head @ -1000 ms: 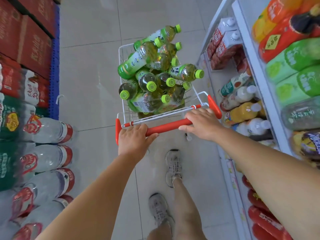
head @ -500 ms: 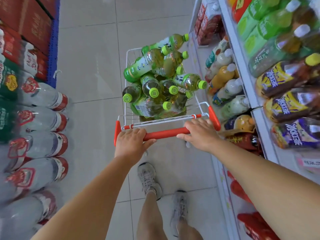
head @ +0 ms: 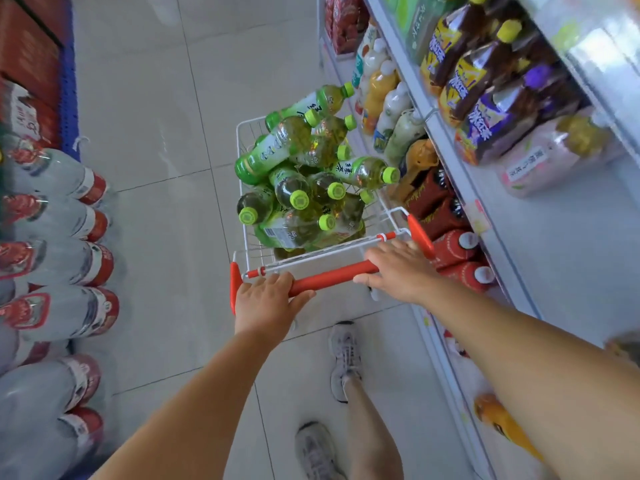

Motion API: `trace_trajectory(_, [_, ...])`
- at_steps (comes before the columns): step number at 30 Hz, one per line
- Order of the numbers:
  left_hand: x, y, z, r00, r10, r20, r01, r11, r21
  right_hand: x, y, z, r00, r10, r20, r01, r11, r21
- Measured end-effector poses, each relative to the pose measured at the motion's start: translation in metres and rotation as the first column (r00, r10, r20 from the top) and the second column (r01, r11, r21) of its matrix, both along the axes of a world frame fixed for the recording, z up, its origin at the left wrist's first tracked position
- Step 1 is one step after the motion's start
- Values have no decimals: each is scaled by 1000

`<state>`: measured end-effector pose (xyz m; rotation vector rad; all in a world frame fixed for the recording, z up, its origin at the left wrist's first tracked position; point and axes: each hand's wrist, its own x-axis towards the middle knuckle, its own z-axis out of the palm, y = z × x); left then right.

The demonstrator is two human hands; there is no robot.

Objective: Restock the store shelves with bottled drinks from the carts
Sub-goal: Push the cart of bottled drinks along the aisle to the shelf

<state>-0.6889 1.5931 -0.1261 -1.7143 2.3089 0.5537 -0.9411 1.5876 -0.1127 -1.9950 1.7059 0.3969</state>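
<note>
The left hand [head: 266, 299] grips the left part of the cart's red handle [head: 332, 277], fingers curled over the bar and the thumb stretched along its near side. The right hand [head: 398, 271] grips the same bar toward its right end, fingers wrapped over the top. Just beyond both hands, the white wire cart [head: 242, 188] is heaped with green-capped tea bottles [head: 301, 174], lying at all angles, the topmost above the basket rim. To the right of the right hand, close beside the cart, run the store shelves [head: 571, 244], stocked with rows of bottled drinks. Well out to the left of the left hand, large water bottles [head: 59, 258] with red labels are stacked in packs. Below the hands, two grey shoes [head: 344, 358] stand on the pale tiled floor [head: 156, 168].
</note>
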Motion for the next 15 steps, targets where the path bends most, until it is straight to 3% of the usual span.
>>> trace_trajectory(15, [-31, 233, 2, 998, -59, 24, 59, 998, -10, -30, 242, 3, 999, -52, -3, 52, 998, 19])
